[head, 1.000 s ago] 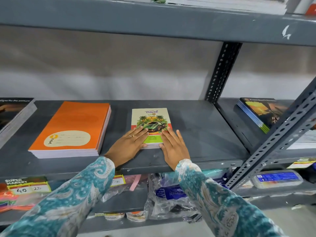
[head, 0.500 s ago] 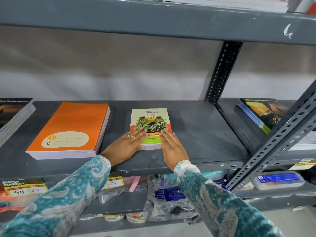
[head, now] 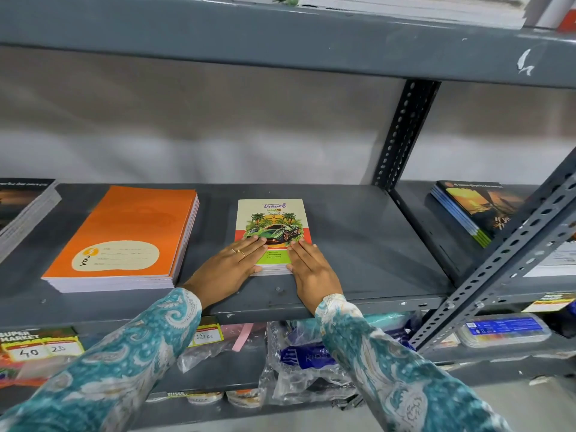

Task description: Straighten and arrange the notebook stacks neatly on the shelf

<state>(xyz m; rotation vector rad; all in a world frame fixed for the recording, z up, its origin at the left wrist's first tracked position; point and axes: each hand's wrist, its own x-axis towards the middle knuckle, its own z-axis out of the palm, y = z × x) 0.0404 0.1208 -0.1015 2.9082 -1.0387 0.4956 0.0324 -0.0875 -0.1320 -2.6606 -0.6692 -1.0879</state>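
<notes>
A small stack of notebooks with a green car and "travel" on the cover [head: 271, 217] lies near the middle of the grey metal shelf [head: 358, 244]. My left hand [head: 229, 269] lies flat against the stack's left side, fingers over its near left corner. My right hand [head: 311, 269] presses flat along the stack's right side, fingertips on the cover. Both hands cup the stack between them. Left of it sits a bigger stack of orange notebooks [head: 124, 238], squared up and apart from my hands.
A dark-covered stack [head: 21, 207] lies at the far left, another dark stack [head: 477, 210] on the neighbouring shelf to the right. Perforated uprights [head: 402, 135] and a diagonal brace [head: 514, 254] stand at the right. Below hang price tags [head: 40, 346] and plastic-wrapped packs [head: 305, 360].
The hands stay on either side of the car-cover stack; the stack and hands have barely shifted. The view has moved slightly.
</notes>
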